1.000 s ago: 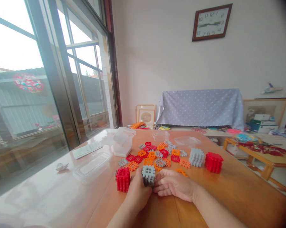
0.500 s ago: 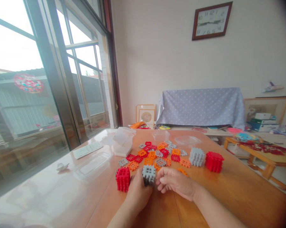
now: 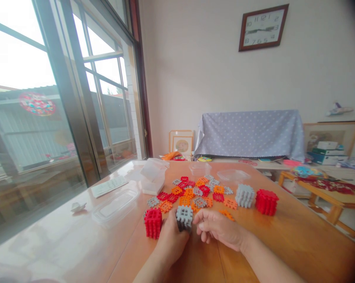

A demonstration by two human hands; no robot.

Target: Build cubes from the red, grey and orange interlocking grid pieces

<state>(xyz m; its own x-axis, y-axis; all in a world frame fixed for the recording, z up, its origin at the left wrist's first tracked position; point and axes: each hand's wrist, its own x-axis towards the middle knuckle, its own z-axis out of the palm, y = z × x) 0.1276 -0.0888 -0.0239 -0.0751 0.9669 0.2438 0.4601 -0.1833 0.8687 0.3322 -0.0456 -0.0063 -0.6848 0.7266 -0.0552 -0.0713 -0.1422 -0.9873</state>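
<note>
A stack of grey notched square building pieces (image 3: 184,214) stands near the middle front of the table, with my left hand (image 3: 172,239) wrapped round its left side. Just right of that stack is my right hand (image 3: 217,228), its fingers loosely bent and a little apart. No piece shows in the right hand. Close to the left hand's outer side stands a stack of red pieces (image 3: 153,223). Beyond both hands lie loose grey, red and orange pieces (image 3: 184,201), spread flat. The lower part of the grey stack is partly hidden by the left hand.
Another grey stack (image 3: 244,195) and a red stack (image 3: 266,202) stand to the right. On the left lie a clear plastic lid (image 3: 115,206), a printed sheet (image 3: 109,186) and a small crumpled scrap (image 3: 78,207). A translucent container (image 3: 152,181) sits farther back.
My right hand has moved very slightly right, away from the grey stack. The left hand keeps its hold, and the pieces lie as before.
</note>
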